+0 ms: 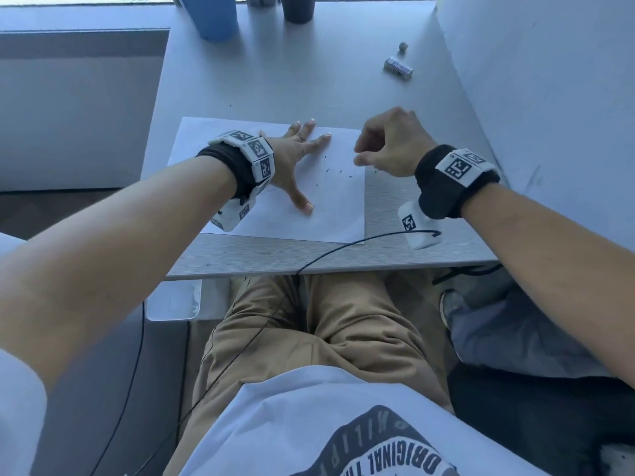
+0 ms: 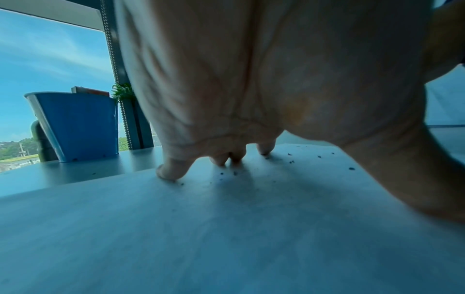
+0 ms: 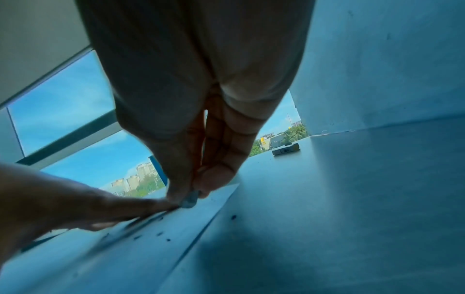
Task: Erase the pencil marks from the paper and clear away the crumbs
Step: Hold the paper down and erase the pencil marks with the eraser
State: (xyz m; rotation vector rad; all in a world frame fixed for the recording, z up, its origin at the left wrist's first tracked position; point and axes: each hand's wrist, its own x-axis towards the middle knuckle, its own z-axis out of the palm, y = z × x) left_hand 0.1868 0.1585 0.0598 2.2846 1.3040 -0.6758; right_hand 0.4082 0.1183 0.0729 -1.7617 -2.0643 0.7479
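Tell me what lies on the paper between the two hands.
Between the left hand and the right hand, the paper carries only scattered dark crumbs. The head view shows this best; both wrist views show the specks too.

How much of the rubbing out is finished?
Mostly done: no pencil marks show on the paper. In hand: the left hand presses the sheet flat, while the right hand pinches a small eraser at its edge. Left: dark crumbs lie scattered on the paper and need clearing away.
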